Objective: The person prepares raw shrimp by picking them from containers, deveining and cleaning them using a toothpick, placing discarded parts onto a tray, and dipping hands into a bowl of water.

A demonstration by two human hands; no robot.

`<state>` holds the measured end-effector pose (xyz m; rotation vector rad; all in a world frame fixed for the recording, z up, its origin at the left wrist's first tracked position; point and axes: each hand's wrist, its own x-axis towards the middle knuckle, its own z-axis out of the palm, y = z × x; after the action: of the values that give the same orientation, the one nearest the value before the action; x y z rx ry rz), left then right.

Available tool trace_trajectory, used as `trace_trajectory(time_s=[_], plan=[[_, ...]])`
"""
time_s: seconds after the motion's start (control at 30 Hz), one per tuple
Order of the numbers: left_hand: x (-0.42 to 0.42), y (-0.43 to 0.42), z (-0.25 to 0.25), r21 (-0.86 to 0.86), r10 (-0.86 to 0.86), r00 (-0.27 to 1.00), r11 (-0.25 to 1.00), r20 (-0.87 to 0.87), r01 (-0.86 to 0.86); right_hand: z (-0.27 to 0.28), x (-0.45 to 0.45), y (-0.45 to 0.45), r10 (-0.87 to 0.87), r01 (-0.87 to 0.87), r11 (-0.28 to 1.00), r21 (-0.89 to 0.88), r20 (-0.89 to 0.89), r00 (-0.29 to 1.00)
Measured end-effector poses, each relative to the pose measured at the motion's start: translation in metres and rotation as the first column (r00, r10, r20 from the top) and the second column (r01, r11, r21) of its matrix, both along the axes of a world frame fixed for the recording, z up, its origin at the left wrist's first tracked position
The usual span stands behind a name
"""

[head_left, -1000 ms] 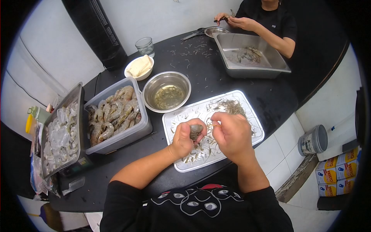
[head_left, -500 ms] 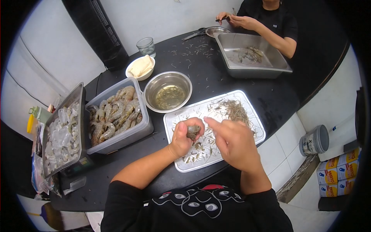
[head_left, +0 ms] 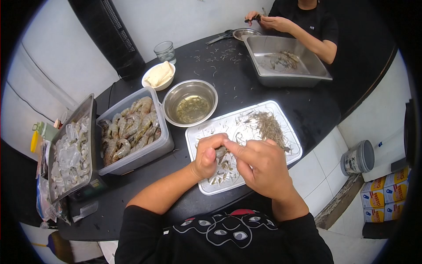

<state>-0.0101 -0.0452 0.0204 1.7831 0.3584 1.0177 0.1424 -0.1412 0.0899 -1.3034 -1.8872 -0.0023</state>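
A black table (head_left: 314,105) bears a white tray (head_left: 211,127) and, left of it, a clear tub (head_left: 151,155) heaped with raw shrimp (head_left: 132,123). Over the tray, the right hand (head_left: 263,165) – index finger extended, others curled, any grip unclear – meets the left hand (head_left: 205,156), closed around a grey shrimp (head_left: 220,152). Thin scraps (head_left: 269,126) litter the tray.

Shrimp (head_left: 221,152), one, in left hand (head_left: 205,159); right hand (head_left: 262,165) just beside; white tray (head_left: 226,126) beneath; steel bowl (head_left: 174,97), plastic tub (head_left: 143,161), black bench (head_left: 125,193).
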Motion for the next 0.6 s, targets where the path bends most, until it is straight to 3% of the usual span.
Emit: trace_trajectory(time_s=[0.2, 0.6], plan=[[0.0, 0.001, -0.007, 0.029, 0.026, 0.999, 0.999, 0.019, -0.026, -0.003, -0.003, 0.001, 0.0, 0.0, 1.0, 0.004, -0.016, 1.0], [0.001, -0.007, -0.02, -0.162, 0.037, 0.993, 0.987, 0.114, -0.018, -0.019, -0.011, 0.015, 0.025, -0.019, 0.999, 0.03, -0.239, 0.971]])
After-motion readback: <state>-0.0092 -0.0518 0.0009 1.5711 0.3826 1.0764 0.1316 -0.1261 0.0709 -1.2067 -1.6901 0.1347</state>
